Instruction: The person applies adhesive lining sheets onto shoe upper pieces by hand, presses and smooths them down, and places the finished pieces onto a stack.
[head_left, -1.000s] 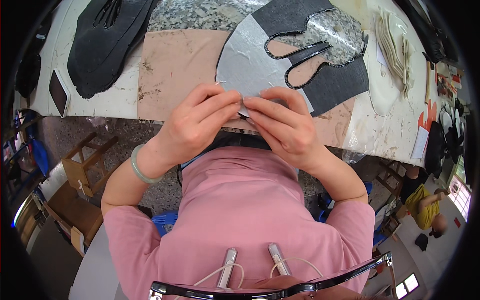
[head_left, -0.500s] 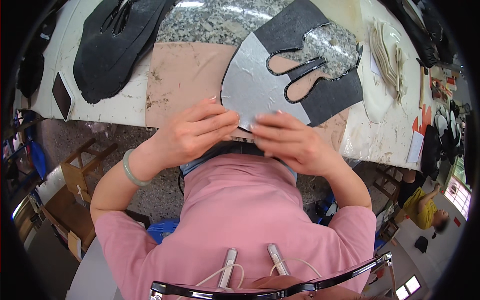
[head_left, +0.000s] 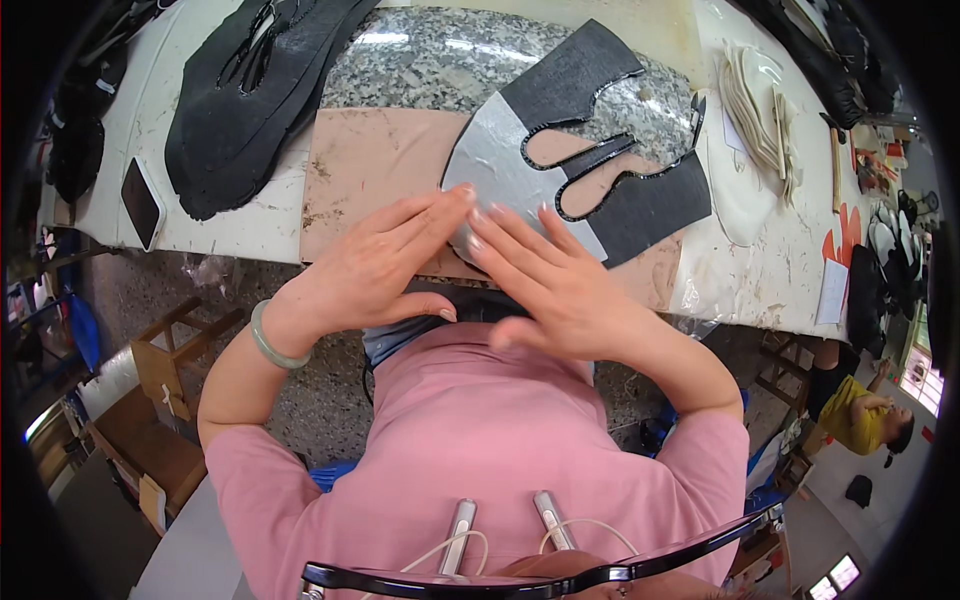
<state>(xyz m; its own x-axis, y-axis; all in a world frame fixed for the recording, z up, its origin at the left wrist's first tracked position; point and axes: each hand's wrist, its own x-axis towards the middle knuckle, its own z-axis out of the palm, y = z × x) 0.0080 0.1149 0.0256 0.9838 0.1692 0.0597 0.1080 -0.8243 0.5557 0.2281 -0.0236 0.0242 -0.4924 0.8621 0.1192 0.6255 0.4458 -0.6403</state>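
Note:
A dark, cut-out piece that looks like a shoe upper (head_left: 655, 205) lies on a pinkish-tan board (head_left: 375, 160). A wrinkled silver-grey patch (head_left: 490, 150) covers its near left part, and shiny black edging follows the cut-outs. My right hand (head_left: 550, 275) rests over the near end of the patch, fingers spread and extended, holding nothing. Beside it, my left hand (head_left: 385, 255) touches the patch's left edge with its fingertips. Its fingers are stretched out and the thumb stands apart. The hands nearly meet, hiding the near corner of the patch.
A speckled granite slab (head_left: 420, 60) lies behind the board. Stacked black pieces (head_left: 235, 130) and a phone (head_left: 143, 205) are to the left. At right are cream sheets (head_left: 755, 110) and an orange-red handled tool (head_left: 848, 235). A person in yellow (head_left: 855, 415) is farther right.
My right hand has spread its fingers and come down flatter over the patch, moving slightly left. My left fingers have straightened, the thumb parting from them. The view has shifted slightly.

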